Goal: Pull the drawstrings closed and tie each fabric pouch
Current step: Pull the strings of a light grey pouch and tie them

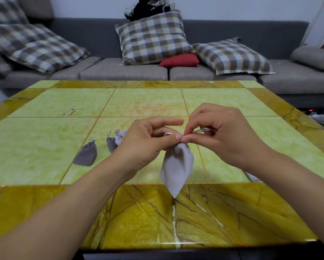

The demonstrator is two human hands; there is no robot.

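A light grey fabric pouch [176,167] hangs by its gathered neck above the table's near part. My left hand [150,139] pinches the neck and a loop of its pale drawstring. My right hand [219,132] pinches the drawstring [204,130] right beside it, the cord running off to the right through its fingers. On the table to the left lie a dark grey pouch [86,155], a smaller dark grey pouch [111,143] and a light pouch [120,136] partly hidden behind my left hand, all with their necks gathered.
The yellow-green tiled table [63,128] has a marbled yellow border. A bit of pale fabric [252,177] shows under my right forearm. Behind the table stands a grey sofa [123,70] with checked cushions and a red cushion [179,60].
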